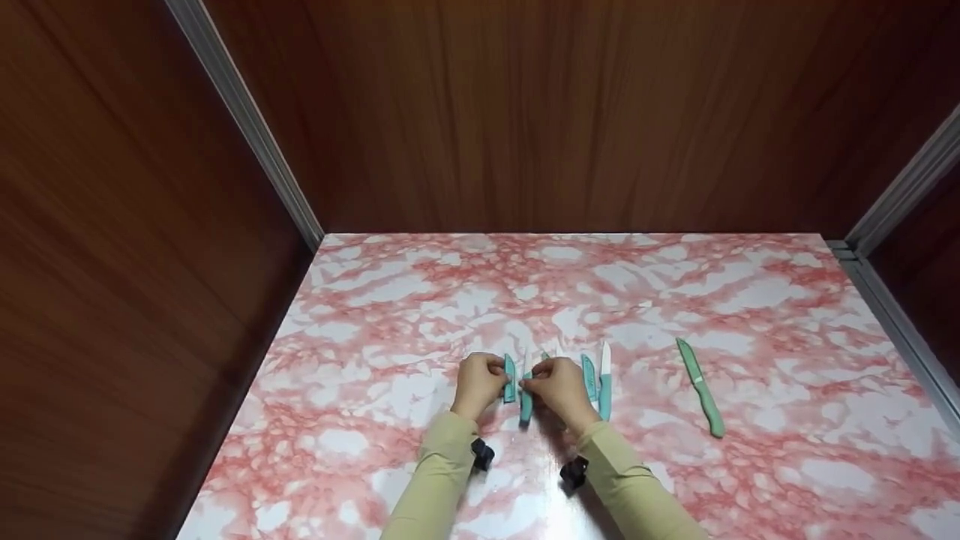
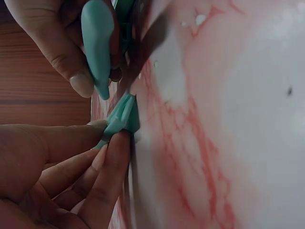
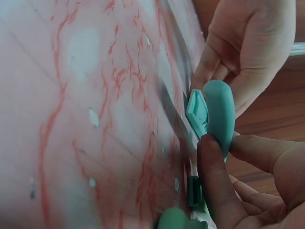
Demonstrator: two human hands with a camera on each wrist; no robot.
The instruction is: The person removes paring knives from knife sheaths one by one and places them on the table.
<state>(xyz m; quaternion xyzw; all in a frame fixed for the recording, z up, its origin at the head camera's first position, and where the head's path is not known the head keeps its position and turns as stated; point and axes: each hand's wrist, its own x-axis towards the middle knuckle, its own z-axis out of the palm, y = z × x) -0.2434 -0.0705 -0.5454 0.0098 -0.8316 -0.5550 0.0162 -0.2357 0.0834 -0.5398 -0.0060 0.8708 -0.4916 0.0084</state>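
My left hand pinches a teal knife sheath between thumb and fingers, low over the table. In the left wrist view the open end of the sheath shows. Just to its right, my right hand pinches a small knife by its teal handle, its pale blade pointing away from me. The right wrist view has the knife handle between thumb and fingertips, beside the sheath. The knife and the sheath are apart, side by side.
Right of my right hand lie another teal sheath and a teal-handled knife with a white blade. Further right is a green knife in its green sheath. A green handle lies by the right hand. Wooden panels enclose the table.
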